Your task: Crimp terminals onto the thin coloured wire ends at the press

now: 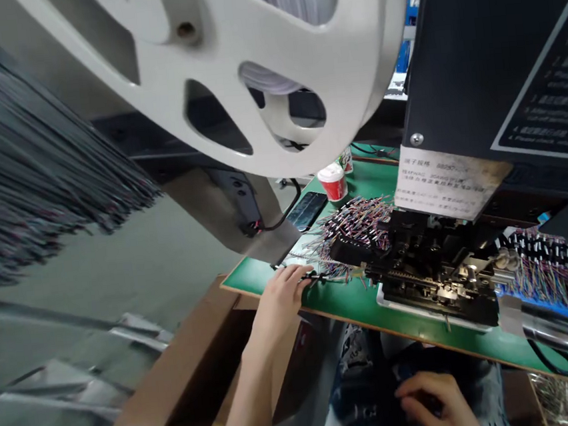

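Wire connector (311,279), apparently one, touching left hand (281,305).

Green workbench (358,304), smartphone (308,210), red-topped cup (332,183), crimping machine (435,272), bundled wires (353,233)

The large reel (207,39) is matt off-white, either painted metal or plastic. The tabletop (357,303) has a smooth matt green surface over a wooden edge. The cardboard box (178,364) is rough and brown. The wires (350,227) have thin, slightly glossy plastic sheaths. The paper label (449,180) looks scuffed, and the metal tube (550,324) shines like polished chrome.
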A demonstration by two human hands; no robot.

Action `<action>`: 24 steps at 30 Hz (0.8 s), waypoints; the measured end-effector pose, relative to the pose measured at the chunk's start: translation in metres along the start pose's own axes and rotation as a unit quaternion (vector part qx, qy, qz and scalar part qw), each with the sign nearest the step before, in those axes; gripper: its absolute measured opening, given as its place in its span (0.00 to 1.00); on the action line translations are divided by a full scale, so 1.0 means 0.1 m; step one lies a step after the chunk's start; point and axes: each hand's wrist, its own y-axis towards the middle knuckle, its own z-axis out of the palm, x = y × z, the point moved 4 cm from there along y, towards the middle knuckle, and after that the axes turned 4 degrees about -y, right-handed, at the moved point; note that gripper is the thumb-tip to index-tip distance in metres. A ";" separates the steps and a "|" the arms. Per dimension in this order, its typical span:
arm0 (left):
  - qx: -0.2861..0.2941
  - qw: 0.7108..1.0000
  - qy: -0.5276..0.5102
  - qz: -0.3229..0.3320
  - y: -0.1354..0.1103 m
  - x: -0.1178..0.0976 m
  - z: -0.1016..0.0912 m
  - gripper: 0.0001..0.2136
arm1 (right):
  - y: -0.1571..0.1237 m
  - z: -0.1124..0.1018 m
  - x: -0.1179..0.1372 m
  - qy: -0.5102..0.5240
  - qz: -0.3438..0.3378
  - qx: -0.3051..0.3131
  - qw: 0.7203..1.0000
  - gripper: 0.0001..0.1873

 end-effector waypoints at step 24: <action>0.061 0.979 -0.193 0.025 -0.20 -0.55 0.22 0.06 | 1.08 0.48 0.62 0.246 -0.083 -0.077 0.963 0.18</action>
